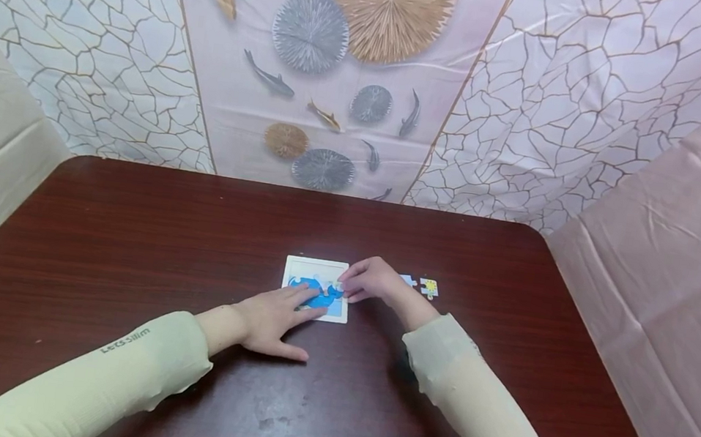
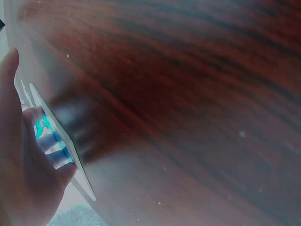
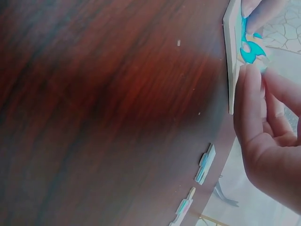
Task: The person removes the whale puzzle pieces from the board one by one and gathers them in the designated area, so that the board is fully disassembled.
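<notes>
A square picture puzzle in a white tray [image 1: 318, 261] lies on the table, with a blue shape filling much of its picture. My left hand [image 1: 274, 319] rests flat over its lower left, fingers spread across the blue part and thumb out over the table. At the tray's right side, the fingertips of my right hand [image 1: 375, 281] pinch a puzzle piece [image 3: 254, 52] with a blue tail shape on it. That piece sits over the picture's right part and is partly covered by the fingers.
Right of the tray lie two loose puzzle pieces: a pale blue one [image 1: 409, 280], partly behind my right hand, and one with a yellow sun [image 1: 429, 286]. The dark wooden table [image 1: 155, 237] ends at a patterned cloth backdrop [image 1: 250, 124].
</notes>
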Demonstrator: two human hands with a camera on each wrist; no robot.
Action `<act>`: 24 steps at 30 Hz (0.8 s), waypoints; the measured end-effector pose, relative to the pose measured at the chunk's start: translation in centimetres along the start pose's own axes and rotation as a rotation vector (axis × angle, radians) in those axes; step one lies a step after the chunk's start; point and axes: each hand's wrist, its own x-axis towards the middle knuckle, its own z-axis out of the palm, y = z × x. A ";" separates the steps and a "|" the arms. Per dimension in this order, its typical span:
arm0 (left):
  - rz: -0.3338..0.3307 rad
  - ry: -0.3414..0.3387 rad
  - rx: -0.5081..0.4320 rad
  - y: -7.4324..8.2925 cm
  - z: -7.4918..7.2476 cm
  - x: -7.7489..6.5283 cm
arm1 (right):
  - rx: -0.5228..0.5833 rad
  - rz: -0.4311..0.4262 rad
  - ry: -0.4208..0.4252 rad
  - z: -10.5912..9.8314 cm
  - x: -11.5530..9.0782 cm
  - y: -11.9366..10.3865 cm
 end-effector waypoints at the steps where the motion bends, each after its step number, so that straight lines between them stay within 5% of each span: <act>1: 0.001 0.001 0.005 0.0 0.0 0.0 | -0.005 -0.011 -0.007 0.0 -0.1 0.0; 12: -0.001 -0.001 -0.010 0.0 0.1 0.0 | -0.029 -0.054 -0.080 -0.5 -0.1 0.7; 24: -0.005 0.001 -0.016 0.0 0.1 0.0 | -0.028 -0.043 0.030 0.5 0.2 -0.4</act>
